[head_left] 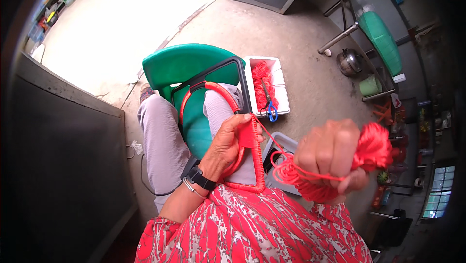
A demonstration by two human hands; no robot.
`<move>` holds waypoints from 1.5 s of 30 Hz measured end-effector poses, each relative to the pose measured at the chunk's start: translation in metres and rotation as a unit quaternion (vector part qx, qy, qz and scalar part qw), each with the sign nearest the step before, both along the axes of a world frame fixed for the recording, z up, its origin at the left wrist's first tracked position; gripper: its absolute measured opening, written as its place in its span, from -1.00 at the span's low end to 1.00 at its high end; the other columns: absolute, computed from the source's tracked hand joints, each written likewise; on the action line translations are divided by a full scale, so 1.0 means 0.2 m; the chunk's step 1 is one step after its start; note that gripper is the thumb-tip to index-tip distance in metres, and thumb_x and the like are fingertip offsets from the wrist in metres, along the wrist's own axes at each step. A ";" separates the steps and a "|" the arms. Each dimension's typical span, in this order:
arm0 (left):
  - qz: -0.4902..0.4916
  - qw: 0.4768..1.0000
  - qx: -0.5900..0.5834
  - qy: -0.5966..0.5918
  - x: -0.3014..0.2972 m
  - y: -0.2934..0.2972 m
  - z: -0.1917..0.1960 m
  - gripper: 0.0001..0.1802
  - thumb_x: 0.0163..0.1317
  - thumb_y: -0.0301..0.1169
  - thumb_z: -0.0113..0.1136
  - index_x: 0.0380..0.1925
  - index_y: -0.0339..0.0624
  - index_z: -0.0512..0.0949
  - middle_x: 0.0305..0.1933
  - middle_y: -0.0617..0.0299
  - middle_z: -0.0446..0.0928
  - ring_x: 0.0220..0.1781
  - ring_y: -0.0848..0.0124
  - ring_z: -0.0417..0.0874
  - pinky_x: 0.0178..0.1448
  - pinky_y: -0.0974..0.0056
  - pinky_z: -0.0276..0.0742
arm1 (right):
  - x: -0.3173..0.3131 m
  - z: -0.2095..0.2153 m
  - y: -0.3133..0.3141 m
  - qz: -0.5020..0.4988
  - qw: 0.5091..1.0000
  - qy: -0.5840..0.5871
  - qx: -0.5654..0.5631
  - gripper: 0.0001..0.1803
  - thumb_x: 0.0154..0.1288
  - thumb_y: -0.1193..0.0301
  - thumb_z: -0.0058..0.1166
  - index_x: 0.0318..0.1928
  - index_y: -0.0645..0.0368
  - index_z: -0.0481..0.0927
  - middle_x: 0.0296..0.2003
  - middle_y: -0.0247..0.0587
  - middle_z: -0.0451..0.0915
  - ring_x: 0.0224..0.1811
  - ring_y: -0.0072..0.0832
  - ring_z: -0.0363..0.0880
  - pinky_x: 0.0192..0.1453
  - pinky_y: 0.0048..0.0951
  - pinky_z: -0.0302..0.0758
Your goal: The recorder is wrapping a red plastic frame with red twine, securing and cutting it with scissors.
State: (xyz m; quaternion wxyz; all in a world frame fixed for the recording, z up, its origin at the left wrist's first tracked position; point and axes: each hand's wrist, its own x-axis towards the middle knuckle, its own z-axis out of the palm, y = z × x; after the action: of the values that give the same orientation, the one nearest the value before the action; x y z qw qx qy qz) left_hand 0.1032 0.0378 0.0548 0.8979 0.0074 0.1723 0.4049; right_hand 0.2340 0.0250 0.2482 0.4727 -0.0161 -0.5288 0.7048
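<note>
My left hand [228,139] is closed around a black rectangular frame [246,88] with a ring [225,90] inside it. Red cord covers most of the ring and the near right part of the frame, while its far side is bare black. In my right hand [326,152], raised to the right and slightly blurred, is a thick hank of red cord [374,147]. A single strand [273,139] runs from that hank to the wrapped edge beside my left thumb. The frame rests over my lap.
Beyond my knees stands a green plastic chair [194,55]. To its right, a white box [283,99] holds more red cord [262,76] and blue-handled scissors [272,111]. A grey tray [277,183] sits nearer. A metal pot [349,62] is by a rack; a dark panel [68,146] stands left.
</note>
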 end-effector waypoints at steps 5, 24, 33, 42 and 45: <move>0.109 0.955 0.092 0.258 -0.06 -0.05 0.07 -0.55 0.18 -0.35 0.26 0.02 -0.29 0.40 -0.28 0.10 0.56 -0.29 0.24 0.65 -0.18 0.13 0.65 | 0.03 0.04 0.04 -0.018 0.999 -0.031 0.003 -0.78 -0.01 0.60 0.24 -0.58 0.24 0.41 -0.78 -0.27 0.40 -0.79 -0.52 0.28 -0.72 -0.50 0.18; 0.311 0.763 0.289 0.488 -0.09 0.07 0.04 -0.79 0.30 -0.42 0.14 -0.41 -0.38 0.56 -0.43 0.26 0.56 -0.38 0.56 0.51 -0.28 0.41 0.41 | 0.35 -0.18 0.28 -0.396 0.732 -0.528 0.167 -0.58 -0.05 0.45 0.34 -0.10 0.08 0.54 -0.55 -0.48 0.42 -0.47 -0.63 0.45 -0.29 -0.60 0.45; 0.231 0.860 0.136 0.435 -0.10 0.04 -0.01 -0.86 0.27 -0.46 0.15 -0.39 -0.36 0.54 -0.44 0.13 0.60 -0.43 0.39 0.67 -0.44 0.35 0.63 | 0.26 -0.84 0.29 -0.194 0.552 -0.721 0.371 -0.64 -0.08 0.37 0.27 -0.23 0.17 0.48 -0.51 -0.12 0.52 -0.38 -0.12 0.55 -0.27 -0.15 0.40; 0.177 0.883 0.111 0.420 -0.09 0.04 0.04 -0.88 0.22 -0.49 0.20 -0.43 -0.33 0.51 -0.39 0.17 0.58 -0.36 0.41 0.67 -0.38 0.31 0.67 | 0.12 -0.88 0.32 -0.197 0.629 -0.686 0.310 -0.56 0.19 0.32 0.03 0.01 0.35 0.35 -0.33 0.09 0.46 -0.21 -0.04 0.45 -0.26 -0.06 0.29; 0.193 0.886 0.107 0.408 -0.09 0.00 0.06 -0.89 0.24 -0.48 0.19 -0.40 -0.31 0.51 -0.39 0.19 0.57 -0.37 0.40 0.67 -0.37 0.32 0.67 | 0.13 -0.89 0.29 -0.187 0.614 -0.702 0.308 -0.52 0.19 0.33 0.02 0.06 0.33 0.32 -0.26 0.09 0.45 -0.16 -0.07 0.43 -0.21 -0.04 0.28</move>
State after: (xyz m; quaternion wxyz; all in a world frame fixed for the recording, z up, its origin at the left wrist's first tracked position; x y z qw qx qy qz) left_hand 0.0860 0.0387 0.0668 0.6462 0.2344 0.4768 0.5478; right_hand 0.2603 0.0835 0.0708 0.0552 -0.4582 -0.8706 0.1707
